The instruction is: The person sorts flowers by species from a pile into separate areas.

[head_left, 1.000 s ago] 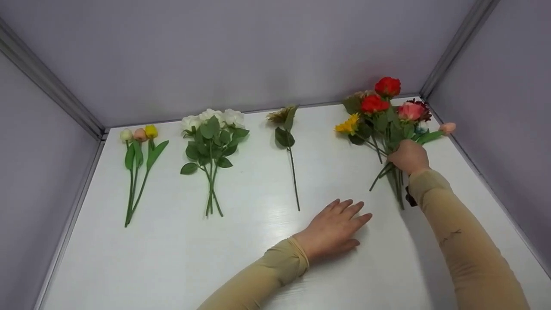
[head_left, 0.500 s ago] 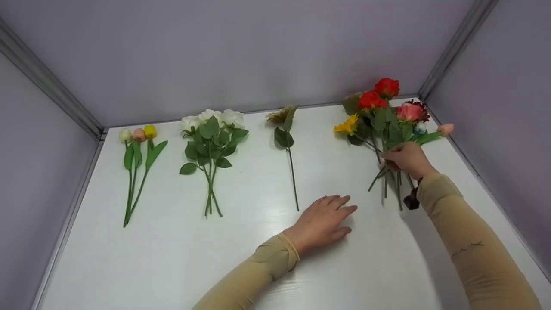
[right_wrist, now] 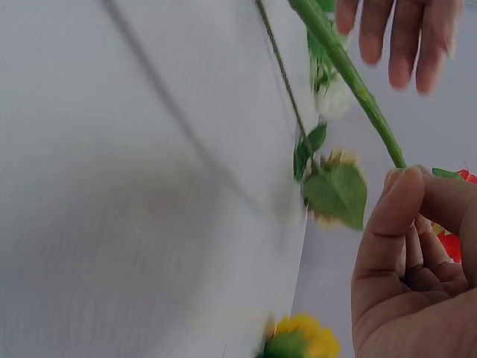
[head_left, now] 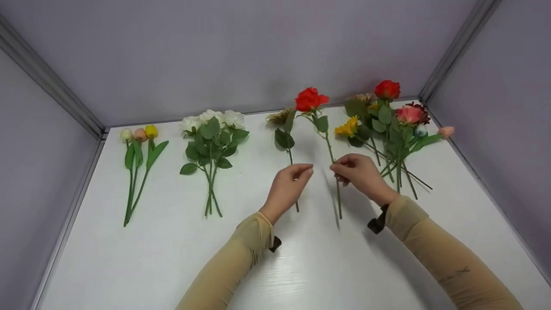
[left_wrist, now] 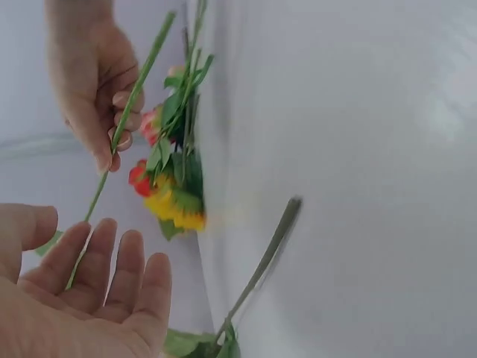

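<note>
Between thumb and fingers, my right hand (head_left: 360, 175) pinches the stem of a red rose (head_left: 311, 100), bloom pointing to the back. The stem hangs over the table, its shadow falling beside it. My left hand (head_left: 285, 188) is just left of that stem, holding nothing. In the left wrist view its fingers (left_wrist: 93, 276) are spread and gently bent near the green stem (left_wrist: 133, 97). Below the left hand lies a single brownish flower (head_left: 282, 116) with a dark stem, partly covered by the hand.
At the right lies a mixed pile with a second red rose (head_left: 387, 90), a yellow flower (head_left: 347, 126), a pink rose (head_left: 410, 114) and a peach tulip (head_left: 446, 131). White roses (head_left: 211, 117) and three tulips (head_left: 140, 135) lie to the left. Grey walls enclose the white table (head_left: 129, 267).
My right hand has drawn one red rose out of the mixed pile and carried it left. My left hand has risen from the tabletop and moved left and back toward the brownish flower's stem.
</note>
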`<state>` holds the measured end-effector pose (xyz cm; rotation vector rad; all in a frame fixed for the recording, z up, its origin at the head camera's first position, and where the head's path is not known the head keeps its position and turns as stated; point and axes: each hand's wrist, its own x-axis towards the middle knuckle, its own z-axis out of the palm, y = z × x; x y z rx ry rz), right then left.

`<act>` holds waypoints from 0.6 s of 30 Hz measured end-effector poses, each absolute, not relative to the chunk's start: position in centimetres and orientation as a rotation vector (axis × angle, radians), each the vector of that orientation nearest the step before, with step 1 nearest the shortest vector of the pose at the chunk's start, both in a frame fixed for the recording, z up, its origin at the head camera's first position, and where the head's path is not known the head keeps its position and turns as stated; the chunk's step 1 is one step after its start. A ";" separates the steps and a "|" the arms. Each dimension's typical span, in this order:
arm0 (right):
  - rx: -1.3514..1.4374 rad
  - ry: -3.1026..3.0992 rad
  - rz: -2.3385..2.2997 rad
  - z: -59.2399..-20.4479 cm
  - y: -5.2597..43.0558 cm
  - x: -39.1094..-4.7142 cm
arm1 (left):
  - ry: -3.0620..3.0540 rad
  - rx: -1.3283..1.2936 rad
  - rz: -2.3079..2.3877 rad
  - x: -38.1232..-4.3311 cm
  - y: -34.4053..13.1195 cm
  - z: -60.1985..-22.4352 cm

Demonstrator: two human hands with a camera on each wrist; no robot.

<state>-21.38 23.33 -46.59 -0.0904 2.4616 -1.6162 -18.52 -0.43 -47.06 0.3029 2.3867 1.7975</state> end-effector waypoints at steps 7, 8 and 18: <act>-0.222 2.342 -1.745 -47.0 17.2 -19.4 | 2.183 0.099 2.094 -19.9 -2.3 -46.4; -0.242 2.335 -1.750 -47.1 16.6 -19.2 | 2.156 0.074 2.122 -19.9 -2.5 -46.3; -0.268 2.282 -1.808 -48.1 13.9 -18.0 | 2.066 -0.031 2.218 -20.0 -3.6 -46.3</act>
